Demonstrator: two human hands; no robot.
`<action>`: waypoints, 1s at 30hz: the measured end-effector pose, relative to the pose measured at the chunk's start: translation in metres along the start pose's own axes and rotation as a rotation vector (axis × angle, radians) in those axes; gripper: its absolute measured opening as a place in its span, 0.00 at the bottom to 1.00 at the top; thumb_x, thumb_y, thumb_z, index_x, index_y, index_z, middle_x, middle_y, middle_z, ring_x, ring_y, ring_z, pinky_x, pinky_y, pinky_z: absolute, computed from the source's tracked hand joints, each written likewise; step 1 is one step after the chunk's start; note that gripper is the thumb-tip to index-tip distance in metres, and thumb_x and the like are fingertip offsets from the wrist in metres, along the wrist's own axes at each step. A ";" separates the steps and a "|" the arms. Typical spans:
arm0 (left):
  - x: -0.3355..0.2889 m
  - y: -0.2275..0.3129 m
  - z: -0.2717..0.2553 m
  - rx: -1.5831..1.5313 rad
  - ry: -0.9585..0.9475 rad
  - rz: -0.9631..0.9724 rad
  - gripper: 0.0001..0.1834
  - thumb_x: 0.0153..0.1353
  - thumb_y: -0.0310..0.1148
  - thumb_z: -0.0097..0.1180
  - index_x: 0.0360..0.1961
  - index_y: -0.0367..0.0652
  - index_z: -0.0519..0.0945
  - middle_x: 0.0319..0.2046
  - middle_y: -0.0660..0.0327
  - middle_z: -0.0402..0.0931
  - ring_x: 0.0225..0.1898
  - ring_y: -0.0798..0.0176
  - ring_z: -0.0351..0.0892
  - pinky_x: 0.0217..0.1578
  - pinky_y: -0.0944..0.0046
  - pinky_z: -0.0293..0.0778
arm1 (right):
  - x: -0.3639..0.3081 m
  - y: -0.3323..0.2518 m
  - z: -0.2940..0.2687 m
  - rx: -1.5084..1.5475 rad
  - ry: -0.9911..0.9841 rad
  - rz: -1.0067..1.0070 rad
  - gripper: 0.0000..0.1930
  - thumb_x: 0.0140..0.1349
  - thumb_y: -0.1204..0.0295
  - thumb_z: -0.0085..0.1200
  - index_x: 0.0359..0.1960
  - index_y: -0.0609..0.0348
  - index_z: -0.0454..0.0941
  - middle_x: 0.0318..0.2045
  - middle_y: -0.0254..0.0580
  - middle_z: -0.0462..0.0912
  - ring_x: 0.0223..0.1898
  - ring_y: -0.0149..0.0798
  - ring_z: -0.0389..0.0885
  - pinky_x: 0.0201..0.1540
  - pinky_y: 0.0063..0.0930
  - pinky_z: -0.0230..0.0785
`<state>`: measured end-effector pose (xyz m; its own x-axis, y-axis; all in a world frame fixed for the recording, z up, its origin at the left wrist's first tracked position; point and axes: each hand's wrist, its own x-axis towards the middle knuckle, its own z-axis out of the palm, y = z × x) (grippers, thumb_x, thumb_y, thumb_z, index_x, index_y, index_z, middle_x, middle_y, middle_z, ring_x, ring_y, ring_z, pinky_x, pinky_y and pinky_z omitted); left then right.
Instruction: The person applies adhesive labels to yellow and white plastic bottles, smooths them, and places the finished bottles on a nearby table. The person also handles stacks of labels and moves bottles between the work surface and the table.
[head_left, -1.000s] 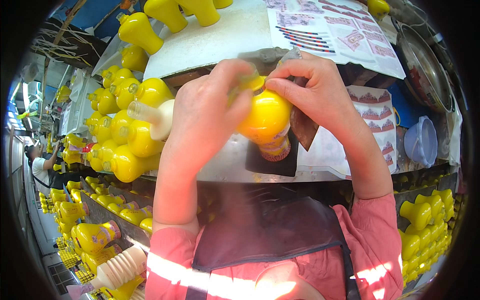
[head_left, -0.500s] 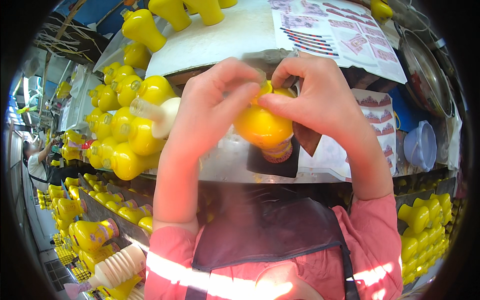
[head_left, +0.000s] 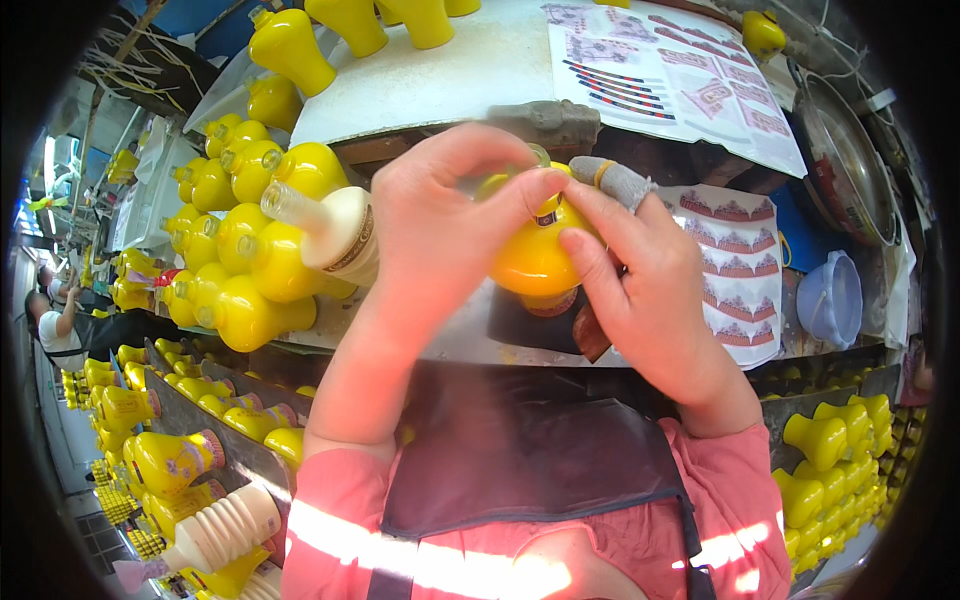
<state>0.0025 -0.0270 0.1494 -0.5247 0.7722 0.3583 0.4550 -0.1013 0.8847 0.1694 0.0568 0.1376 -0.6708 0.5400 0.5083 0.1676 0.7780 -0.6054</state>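
Observation:
A glossy yellow bottle [head_left: 535,262] with a patterned band near its base tilts between my hands over the bench. My left hand [head_left: 450,205] is closed around its clear glass neck, thumb toward the yellow shoulder. From the other side, my right hand [head_left: 645,265] pinches the bottle, thumb and fingers against the shoulder. One right finger wears a grey cloth finger cover [head_left: 612,182] and points away from the bottle. Between my thumbs shows a small dark strip [head_left: 546,218] on the shoulder. Below my right hand is a brown pointed flat piece [head_left: 590,336]; whether I hold it is hidden.
A dark mat [head_left: 520,325] lies under the bottle. Several yellow bottles [head_left: 245,245] and a cream bottle [head_left: 345,235] crowd the left. Printed decal sheets [head_left: 735,262] lie right, near a blue bucket [head_left: 832,300]. Racks of yellow bottles [head_left: 835,440] stand below the bench; people are far left.
My right hand has shifted down and its covered finger has swung outward. The bottle has moved slightly right, and the dark strip on its shoulder now shows.

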 end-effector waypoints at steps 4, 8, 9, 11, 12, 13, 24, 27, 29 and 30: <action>-0.008 -0.013 -0.002 -0.094 -0.051 0.068 0.11 0.59 0.25 0.64 0.44 0.38 0.85 0.42 0.58 0.85 0.46 0.64 0.84 0.49 0.64 0.77 | -0.017 -0.013 -0.001 -0.113 -0.028 0.063 0.19 0.64 0.73 0.62 0.57 0.56 0.83 0.40 0.54 0.82 0.25 0.41 0.83 0.32 0.32 0.75; -0.010 -0.024 -0.011 -0.212 -0.189 0.081 0.19 0.60 0.23 0.61 0.53 0.39 0.82 0.50 0.57 0.83 0.54 0.62 0.80 0.58 0.62 0.73 | -0.019 -0.019 0.005 -0.117 0.047 -0.031 0.18 0.60 0.76 0.65 0.54 0.57 0.83 0.35 0.47 0.80 0.23 0.35 0.81 0.28 0.29 0.72; -0.010 -0.025 -0.013 -0.205 -0.207 0.084 0.20 0.60 0.22 0.60 0.54 0.39 0.81 0.50 0.57 0.83 0.55 0.62 0.80 0.59 0.62 0.72 | -0.019 -0.019 0.006 -0.039 0.060 -0.003 0.18 0.59 0.77 0.66 0.52 0.58 0.84 0.34 0.45 0.79 0.23 0.33 0.80 0.27 0.27 0.71; -0.009 -0.026 -0.015 -0.204 -0.234 0.095 0.20 0.60 0.21 0.60 0.55 0.40 0.81 0.51 0.58 0.82 0.56 0.63 0.79 0.60 0.62 0.71 | -0.016 -0.018 0.006 0.096 0.061 0.035 0.15 0.57 0.77 0.67 0.48 0.58 0.84 0.30 0.39 0.77 0.22 0.27 0.79 0.26 0.24 0.68; -0.009 -0.026 -0.016 -0.211 -0.242 0.101 0.20 0.59 0.21 0.60 0.55 0.40 0.81 0.51 0.58 0.82 0.56 0.64 0.79 0.60 0.62 0.71 | -0.014 -0.018 0.005 0.188 0.042 0.130 0.14 0.56 0.78 0.67 0.45 0.59 0.84 0.28 0.37 0.76 0.22 0.25 0.78 0.25 0.23 0.66; -0.009 -0.025 -0.016 -0.218 -0.250 0.107 0.20 0.59 0.20 0.60 0.54 0.40 0.82 0.51 0.59 0.82 0.56 0.64 0.79 0.60 0.63 0.71 | -0.013 -0.018 0.003 0.258 0.016 0.227 0.13 0.56 0.77 0.67 0.43 0.59 0.84 0.26 0.35 0.74 0.21 0.23 0.76 0.25 0.21 0.64; -0.004 -0.017 -0.015 -0.249 -0.259 0.050 0.18 0.56 0.20 0.63 0.50 0.37 0.82 0.49 0.62 0.82 0.54 0.68 0.78 0.60 0.65 0.71 | 0.005 -0.018 -0.002 0.249 0.001 0.334 0.05 0.58 0.73 0.65 0.33 0.59 0.81 0.16 0.28 0.70 0.20 0.21 0.64 0.31 0.22 0.62; -0.002 -0.017 -0.015 -0.249 -0.286 0.047 0.20 0.56 0.20 0.65 0.52 0.38 0.81 0.50 0.62 0.81 0.54 0.67 0.77 0.61 0.64 0.70 | 0.009 -0.012 -0.004 0.213 0.003 0.285 0.04 0.60 0.73 0.62 0.31 0.58 0.81 0.13 0.26 0.69 0.21 0.23 0.63 0.38 0.25 0.64; -0.001 -0.018 -0.014 -0.248 -0.299 0.038 0.22 0.55 0.19 0.65 0.53 0.39 0.80 0.51 0.62 0.80 0.54 0.67 0.77 0.61 0.63 0.70 | 0.011 -0.010 -0.005 0.210 0.002 0.282 0.04 0.61 0.73 0.62 0.31 0.58 0.81 0.12 0.26 0.69 0.21 0.24 0.63 0.40 0.26 0.65; -0.001 -0.018 -0.014 -0.248 -0.297 0.031 0.22 0.55 0.19 0.65 0.52 0.39 0.80 0.51 0.62 0.80 0.54 0.67 0.77 0.61 0.63 0.70 | 0.013 -0.008 -0.006 0.205 -0.003 0.280 0.04 0.61 0.73 0.61 0.31 0.58 0.81 0.12 0.26 0.70 0.21 0.24 0.64 0.41 0.26 0.65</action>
<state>-0.0149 -0.0349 0.1376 -0.2654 0.9109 0.3158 0.2602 -0.2477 0.9332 0.1637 0.0590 0.1528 -0.6211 0.7226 0.3035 0.1972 0.5189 -0.8318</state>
